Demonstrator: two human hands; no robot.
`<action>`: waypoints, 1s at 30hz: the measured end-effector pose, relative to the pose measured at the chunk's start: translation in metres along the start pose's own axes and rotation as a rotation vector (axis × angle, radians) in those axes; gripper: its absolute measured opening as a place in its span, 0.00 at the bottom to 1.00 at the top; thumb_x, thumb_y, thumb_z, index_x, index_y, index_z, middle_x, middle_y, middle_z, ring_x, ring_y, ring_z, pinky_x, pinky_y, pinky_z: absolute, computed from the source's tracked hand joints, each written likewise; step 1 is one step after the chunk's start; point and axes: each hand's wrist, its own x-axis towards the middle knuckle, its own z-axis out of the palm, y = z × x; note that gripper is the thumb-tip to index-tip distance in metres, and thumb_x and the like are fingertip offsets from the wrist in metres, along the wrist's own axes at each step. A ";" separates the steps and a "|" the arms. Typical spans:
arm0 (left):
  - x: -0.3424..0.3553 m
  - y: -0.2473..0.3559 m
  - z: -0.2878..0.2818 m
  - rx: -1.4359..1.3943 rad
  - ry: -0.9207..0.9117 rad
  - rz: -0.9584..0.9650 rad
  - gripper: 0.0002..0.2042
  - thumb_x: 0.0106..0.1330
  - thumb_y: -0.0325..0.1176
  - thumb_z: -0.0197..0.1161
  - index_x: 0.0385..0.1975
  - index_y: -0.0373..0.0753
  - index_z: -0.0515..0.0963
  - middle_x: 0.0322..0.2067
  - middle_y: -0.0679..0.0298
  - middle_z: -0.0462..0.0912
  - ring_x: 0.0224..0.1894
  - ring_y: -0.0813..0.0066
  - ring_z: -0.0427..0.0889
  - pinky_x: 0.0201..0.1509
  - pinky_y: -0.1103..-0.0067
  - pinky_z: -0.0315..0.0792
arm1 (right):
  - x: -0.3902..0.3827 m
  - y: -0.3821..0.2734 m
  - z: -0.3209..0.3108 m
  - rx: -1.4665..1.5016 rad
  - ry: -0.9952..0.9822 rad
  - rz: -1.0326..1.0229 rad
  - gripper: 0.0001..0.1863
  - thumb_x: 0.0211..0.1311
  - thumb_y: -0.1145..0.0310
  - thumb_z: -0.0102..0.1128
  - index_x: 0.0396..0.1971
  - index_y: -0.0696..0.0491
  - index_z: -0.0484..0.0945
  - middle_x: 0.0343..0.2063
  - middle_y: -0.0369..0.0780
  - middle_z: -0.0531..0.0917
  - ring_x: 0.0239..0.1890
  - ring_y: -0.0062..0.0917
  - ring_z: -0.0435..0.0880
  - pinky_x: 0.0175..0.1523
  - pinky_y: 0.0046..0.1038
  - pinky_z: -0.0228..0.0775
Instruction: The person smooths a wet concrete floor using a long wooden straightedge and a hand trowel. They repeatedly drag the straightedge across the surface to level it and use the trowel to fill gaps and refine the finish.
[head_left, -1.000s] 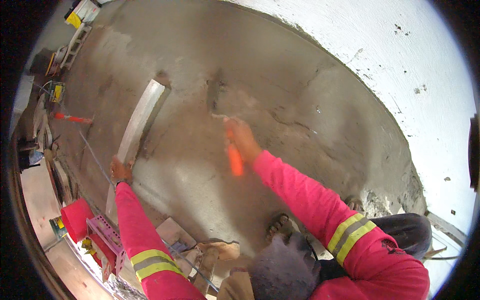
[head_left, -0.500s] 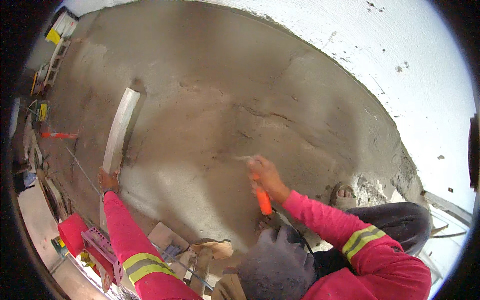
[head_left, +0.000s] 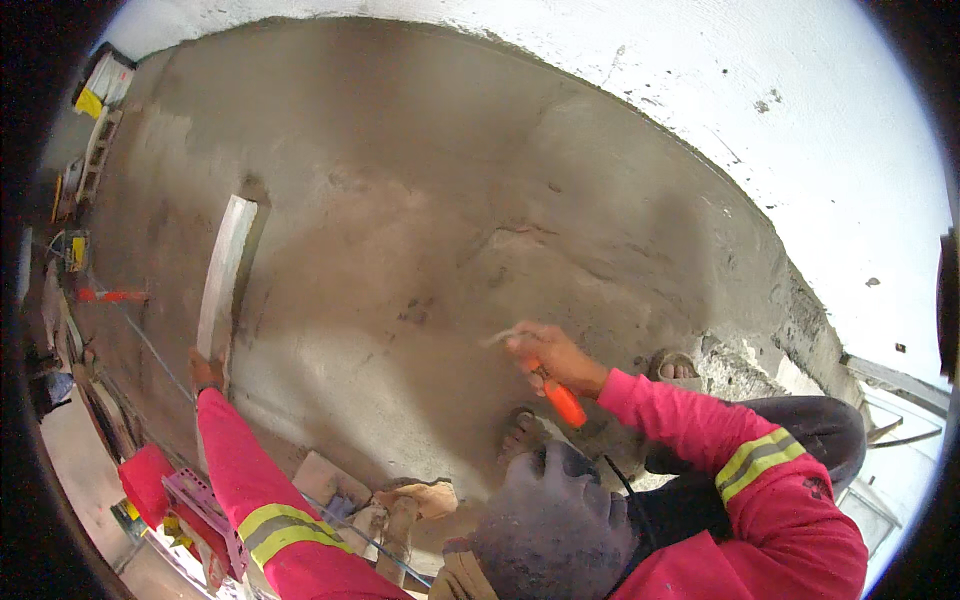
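My right hand (head_left: 545, 352) is closed on a trowel by its orange handle (head_left: 566, 405), above the middle of the wet grey mortar (head_left: 330, 260). The metal neck of the tool shows beside my fingers, and its blade is blurred and hard to make out. At the left, my left hand (head_left: 207, 370) grips the near part of a long pale straightedge (head_left: 222, 270) lying on the mortar. Its far end points away from me. Low ridges and a few dark pits mark the surface beyond my right hand.
A white wall (head_left: 820, 130) borders the mortar at the far right. Along the left lie a red bar (head_left: 112, 295), a pierced block (head_left: 97, 155) and a white bucket (head_left: 108, 78). A red container (head_left: 147, 485) and pink crate (head_left: 195, 505) stand at lower left. My sandalled feet (head_left: 677, 368) rest near the front.
My right hand has moved slightly right and down, and the trowel handle is more slanted. Ridges near the middle look flatter. My left hand stays on the straightedge while the whole view shifts a little.
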 end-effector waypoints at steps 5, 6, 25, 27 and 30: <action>0.007 -0.039 -0.018 0.363 0.109 0.009 0.36 0.53 0.50 0.64 0.56 0.37 0.57 0.52 0.45 0.68 0.54 0.49 0.69 0.53 0.59 0.66 | 0.011 -0.016 -0.033 -0.120 -0.185 0.071 0.12 0.60 0.58 0.52 0.37 0.49 0.67 0.16 0.31 0.68 0.12 0.16 0.67 0.15 0.21 0.62; -0.001 -0.023 -0.012 0.391 0.093 -0.002 0.36 0.53 0.50 0.64 0.56 0.37 0.58 0.52 0.45 0.68 0.53 0.49 0.70 0.52 0.59 0.67 | 0.008 -0.020 -0.044 -0.081 -0.103 0.079 0.12 0.60 0.58 0.53 0.37 0.49 0.68 0.16 0.31 0.68 0.12 0.15 0.66 0.15 0.21 0.61; -0.097 0.088 -0.022 0.320 0.071 0.044 0.37 0.55 0.57 0.57 0.60 0.41 0.58 0.57 0.53 0.64 0.58 0.51 0.65 0.58 0.61 0.63 | -0.039 -0.130 -0.158 -1.575 -0.344 -0.263 0.17 0.54 0.58 0.55 0.38 0.55 0.73 0.23 0.46 0.79 0.29 0.43 0.77 0.34 0.39 0.66; -0.089 0.068 -0.019 0.279 0.114 0.056 0.37 0.55 0.57 0.57 0.60 0.40 0.57 0.57 0.52 0.64 0.59 0.51 0.64 0.58 0.60 0.62 | -0.010 -0.134 -0.149 -1.545 -0.372 -0.222 0.17 0.53 0.60 0.54 0.38 0.55 0.74 0.25 0.46 0.80 0.31 0.41 0.78 0.36 0.38 0.67; -0.091 0.081 -0.013 0.266 0.104 0.062 0.38 0.56 0.57 0.57 0.60 0.39 0.55 0.58 0.51 0.63 0.59 0.51 0.64 0.58 0.60 0.61 | 0.015 -0.152 -0.142 -1.576 -0.282 -0.275 0.16 0.52 0.62 0.53 0.38 0.55 0.76 0.26 0.44 0.80 0.34 0.37 0.78 0.39 0.36 0.68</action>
